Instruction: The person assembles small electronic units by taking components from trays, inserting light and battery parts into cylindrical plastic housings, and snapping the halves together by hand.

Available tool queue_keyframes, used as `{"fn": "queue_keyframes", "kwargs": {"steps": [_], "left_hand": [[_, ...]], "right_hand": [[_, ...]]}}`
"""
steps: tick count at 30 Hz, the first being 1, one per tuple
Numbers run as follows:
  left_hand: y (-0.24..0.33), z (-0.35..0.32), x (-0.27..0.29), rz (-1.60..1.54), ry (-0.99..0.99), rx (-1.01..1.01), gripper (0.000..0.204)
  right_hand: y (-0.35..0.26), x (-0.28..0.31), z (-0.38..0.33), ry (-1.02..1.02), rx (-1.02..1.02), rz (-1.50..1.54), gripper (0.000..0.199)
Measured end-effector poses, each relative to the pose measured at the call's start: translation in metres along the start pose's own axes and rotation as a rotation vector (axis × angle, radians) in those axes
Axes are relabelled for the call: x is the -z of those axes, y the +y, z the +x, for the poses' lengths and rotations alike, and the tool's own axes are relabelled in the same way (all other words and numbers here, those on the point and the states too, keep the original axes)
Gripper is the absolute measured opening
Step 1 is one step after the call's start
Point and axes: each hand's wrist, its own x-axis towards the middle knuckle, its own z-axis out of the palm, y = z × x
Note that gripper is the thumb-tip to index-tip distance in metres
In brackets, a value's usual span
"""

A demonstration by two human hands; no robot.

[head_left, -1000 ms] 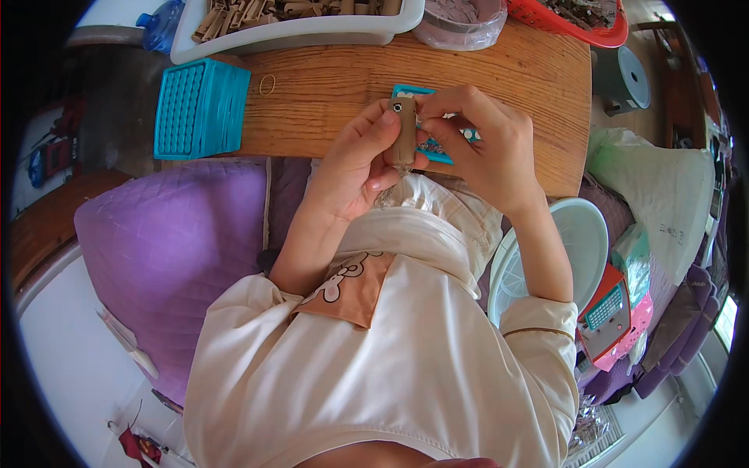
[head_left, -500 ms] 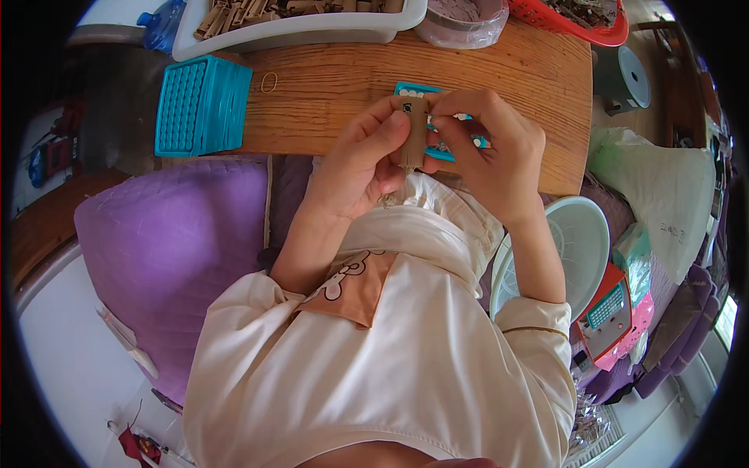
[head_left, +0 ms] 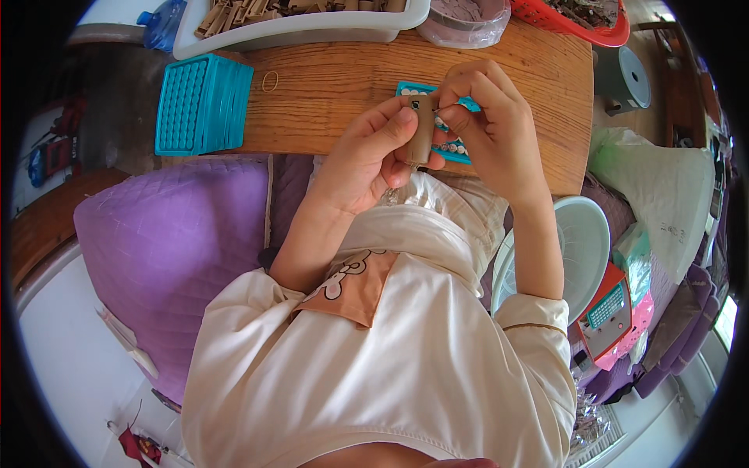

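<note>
Above the near edge of the wooden table, my left hand is closed round a small brown cardboard tube with a dark printed mark near its top. Pale strands hang from the tube's lower end. My right hand is closed in a pinch beside the tube's upper right edge; a thin dark sliver shows at the fingertips, too small to name. Under both hands lies a turquoise tray holding several small white round pieces. The hands and the tube hide much of it.
A stack of turquoise trays stands at the table's left, beside a rubber band. Along the far side are a white bin of brown tubes, a bowl of greyish powder and a red basket. A pale basin sits right of my lap.
My right hand has risen slightly and drawn a little back from the tube's face. The tube has shifted slightly right and tilted in my left hand, uncovering more of the tray's lower edge.
</note>
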Motion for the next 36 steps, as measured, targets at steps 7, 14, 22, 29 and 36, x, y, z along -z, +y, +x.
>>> {"fn": "queue_keyframes", "kwargs": {"steps": [7,14,22,29,36], "left_hand": [[-0.007,0.004,0.009,0.077,-0.005,0.018,0.034],[-0.008,0.0,-0.005,0.245,-0.037,-0.185,0.024],[-0.024,-0.008,-0.013,1.351,0.048,-1.024,0.028],[-0.037,-0.011,-0.009,1.272,-0.218,-1.069,0.036],[-0.032,-0.013,-0.001,1.105,-0.017,-0.901,0.026]], "right_hand": [[0.007,0.005,-0.001,-0.097,-0.03,0.005,0.01],[0.013,0.012,-0.015,0.015,-0.136,0.289,0.01],[-0.006,-0.007,-0.054,-0.238,-0.595,1.243,0.055],[-0.01,-0.015,-0.071,0.021,-0.4,1.247,0.04],[0.001,0.007,-0.091,0.126,-0.202,0.797,0.034]]}}
